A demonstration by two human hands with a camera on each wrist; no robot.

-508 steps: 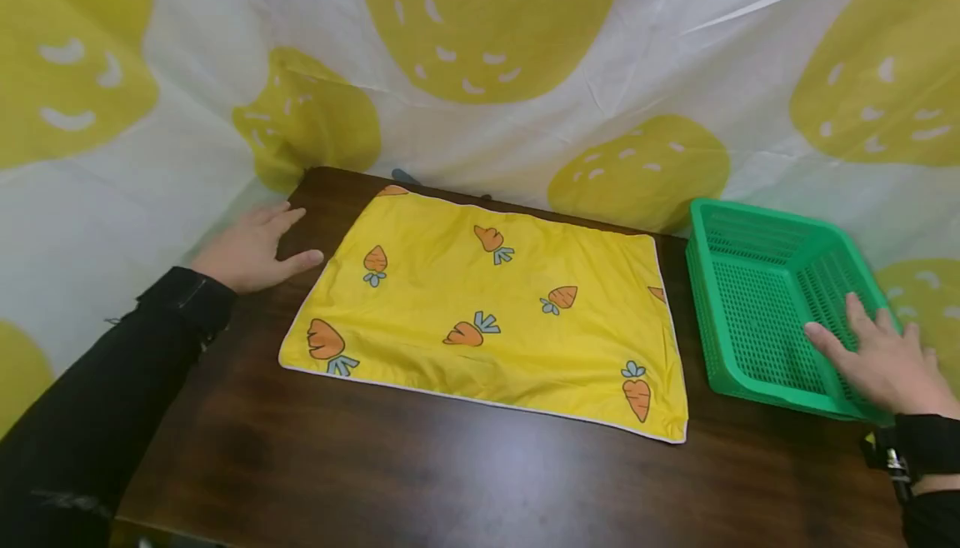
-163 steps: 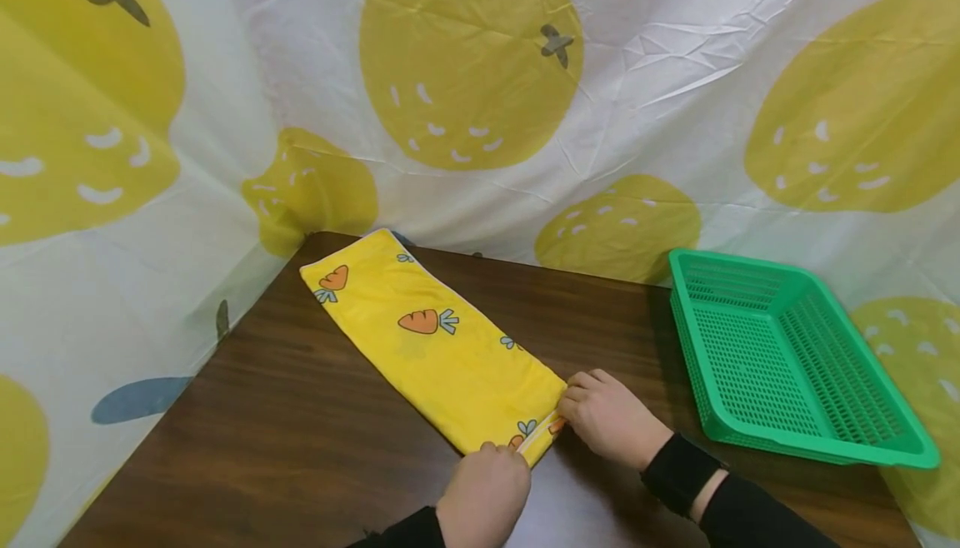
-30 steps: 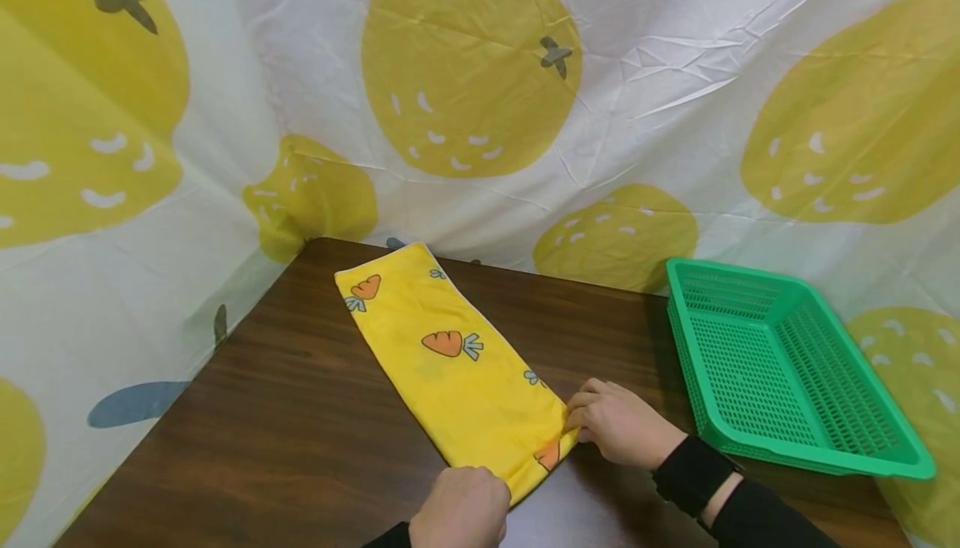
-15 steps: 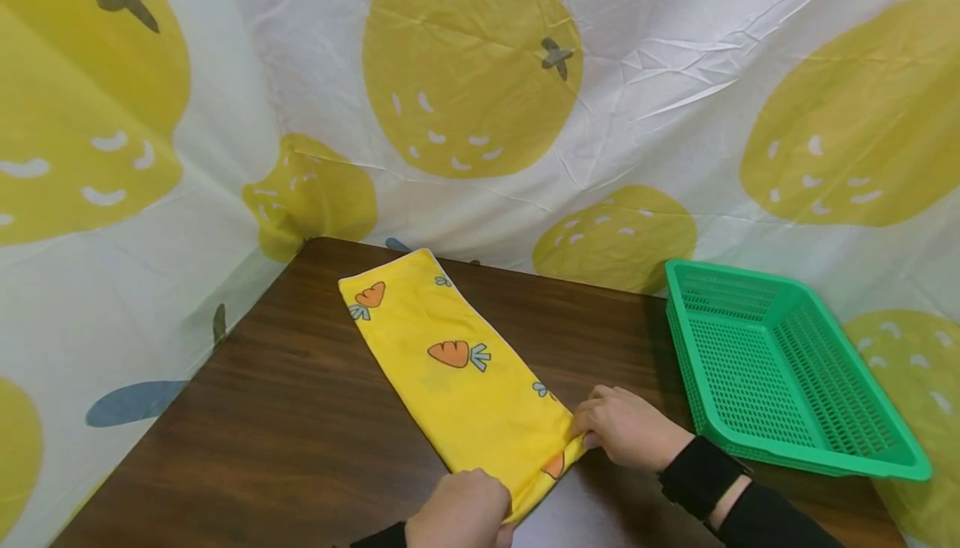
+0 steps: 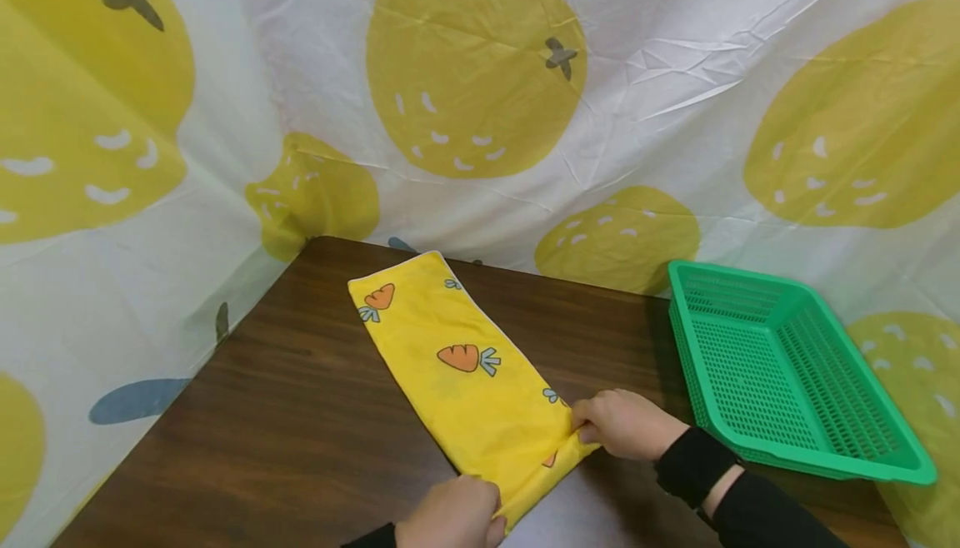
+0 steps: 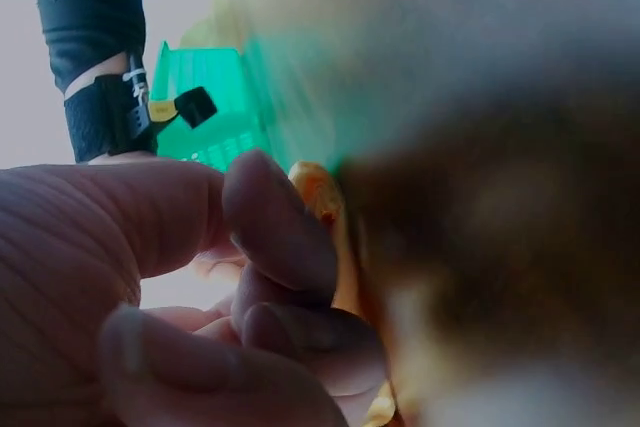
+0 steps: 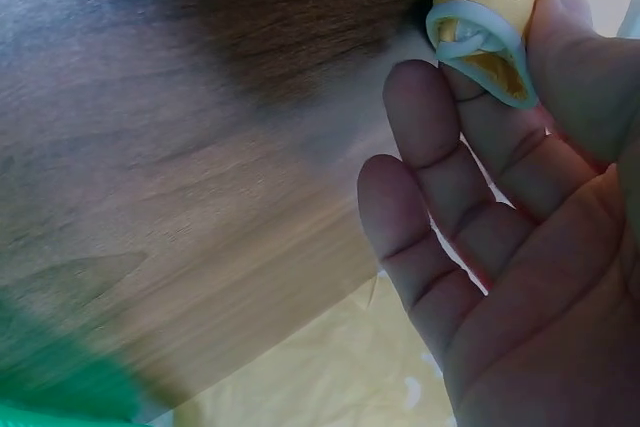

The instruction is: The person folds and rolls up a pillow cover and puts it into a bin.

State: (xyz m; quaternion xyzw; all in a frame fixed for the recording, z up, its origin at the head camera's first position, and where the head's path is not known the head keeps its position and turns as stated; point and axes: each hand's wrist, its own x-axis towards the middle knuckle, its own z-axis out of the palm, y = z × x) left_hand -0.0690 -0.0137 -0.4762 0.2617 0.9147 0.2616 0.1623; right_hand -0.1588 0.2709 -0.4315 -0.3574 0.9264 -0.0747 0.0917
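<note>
A yellow carrot-print cloth with white edging (image 5: 450,390) lies as a long folded strip, slanting from the back left toward the near middle. Its near end is rolled over on itself. My left hand (image 5: 453,513) pinches the left corner of this roll, and the yellow edge (image 6: 318,192) shows beyond its curled fingers in the left wrist view. At the other corner, my right hand (image 5: 628,423) grips the roll between thumb and fingers. The right wrist view shows the white-edged roll end (image 7: 500,32) under the thumb, with the lower fingers fairly straight.
A green plastic basket (image 5: 821,465) stands at the right of the dark wooden table (image 5: 285,415), with nothing visible inside. A white sheet printed with yellow fruit (image 5: 480,148) hangs behind and at the left of the table.
Earlier the cloth lay spread wide between open hands, then became a folded strip. Over the last second its near end rolls further, and the far end slides nearer and rightward.
</note>
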